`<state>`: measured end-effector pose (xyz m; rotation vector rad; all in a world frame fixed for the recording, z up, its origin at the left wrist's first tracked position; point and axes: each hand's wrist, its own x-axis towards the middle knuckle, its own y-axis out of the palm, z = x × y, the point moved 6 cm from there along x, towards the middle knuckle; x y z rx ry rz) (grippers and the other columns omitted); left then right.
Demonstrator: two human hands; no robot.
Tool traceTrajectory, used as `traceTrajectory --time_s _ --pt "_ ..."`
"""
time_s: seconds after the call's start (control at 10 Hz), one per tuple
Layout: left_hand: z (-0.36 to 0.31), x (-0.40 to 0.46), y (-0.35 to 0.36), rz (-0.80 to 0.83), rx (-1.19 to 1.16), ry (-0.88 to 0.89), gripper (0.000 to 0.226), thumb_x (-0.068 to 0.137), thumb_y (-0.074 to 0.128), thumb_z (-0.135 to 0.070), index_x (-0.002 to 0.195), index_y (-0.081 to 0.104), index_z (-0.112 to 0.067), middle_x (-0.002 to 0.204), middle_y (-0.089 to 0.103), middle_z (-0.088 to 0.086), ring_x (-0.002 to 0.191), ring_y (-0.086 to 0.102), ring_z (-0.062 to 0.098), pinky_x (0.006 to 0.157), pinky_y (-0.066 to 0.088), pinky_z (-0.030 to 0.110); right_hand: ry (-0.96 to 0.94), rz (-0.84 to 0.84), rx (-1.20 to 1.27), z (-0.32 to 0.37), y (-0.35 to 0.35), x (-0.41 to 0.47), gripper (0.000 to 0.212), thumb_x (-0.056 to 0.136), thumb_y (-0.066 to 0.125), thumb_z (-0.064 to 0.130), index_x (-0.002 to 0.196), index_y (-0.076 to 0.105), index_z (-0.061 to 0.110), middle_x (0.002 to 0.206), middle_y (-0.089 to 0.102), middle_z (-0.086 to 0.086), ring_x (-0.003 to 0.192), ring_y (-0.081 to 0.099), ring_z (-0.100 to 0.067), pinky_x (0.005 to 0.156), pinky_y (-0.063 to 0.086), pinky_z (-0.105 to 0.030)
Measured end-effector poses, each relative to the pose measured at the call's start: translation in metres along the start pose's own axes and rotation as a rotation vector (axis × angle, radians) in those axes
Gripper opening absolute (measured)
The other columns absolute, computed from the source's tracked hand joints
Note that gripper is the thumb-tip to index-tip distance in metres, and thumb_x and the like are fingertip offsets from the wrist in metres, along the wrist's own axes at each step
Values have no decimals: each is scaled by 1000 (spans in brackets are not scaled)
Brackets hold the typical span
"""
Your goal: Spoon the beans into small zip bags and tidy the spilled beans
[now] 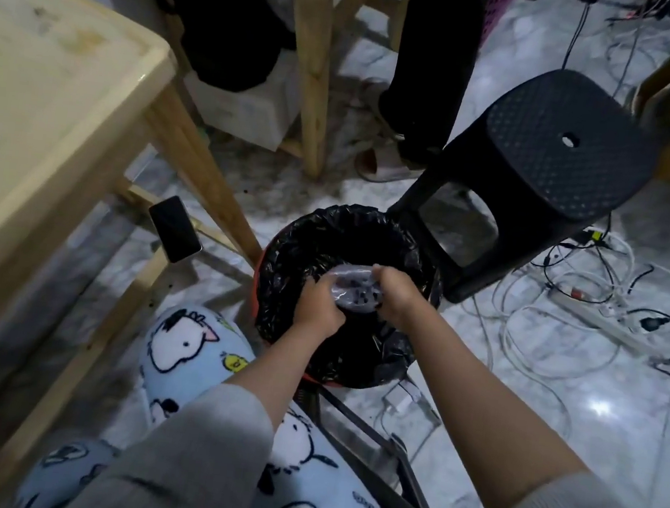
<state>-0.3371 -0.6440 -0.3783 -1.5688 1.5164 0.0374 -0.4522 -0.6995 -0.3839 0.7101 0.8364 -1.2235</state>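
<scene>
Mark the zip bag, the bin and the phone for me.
zip bag (356, 291), head view, clear middle between both hands.
bin (328, 228), head view, black liner at far rim.
phone (175, 229), head view, dark screen.

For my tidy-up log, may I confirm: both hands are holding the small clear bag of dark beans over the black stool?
Not quite. In the head view the left hand and right hand hold the clear bag over the black-lined bin, not over the black stool beside it.
</scene>
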Motion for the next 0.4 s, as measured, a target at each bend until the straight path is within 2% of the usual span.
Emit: traceTrajectory --time_s 0.1,0.2,0.3,0.4 --pt "15 -3 6 69 21 -70 65 80 61 -8 140 39 -22 147 33 21 133 36 35 101 39 33 21 -35 150 -6 -2 7 30 99 38 27 120 51 9 118 54 -16 111 54 -36 86 48 -46" --pt "21 -13 0 68 -1 -110 67 80 66 -15 141 37 -20 147 29 23 131 38 36 100 40 34 4 -70 210 -9 -2 11 42 98 39 29 136 42 11 135 49 -18 117 52 -38 91 48 -48" --pt "19 -23 -15 8 -35 -76 61 82 67 -17 137 40 -15 145 32 21 124 45 34 95 41 31 -33 -111 200 -10 -2 14 41 96 43 27 132 46 9 125 52 -17 110 55 -39 92 49 -51" --pt "15 -43 -36 -73 -81 -59 64 87 64 -22 142 33 -11 148 30 15 131 39 31 100 39 33 -143 -202 94 -9 -6 5 32 92 48 24 119 56 8 109 56 -11 98 58 -31 95 48 -49"
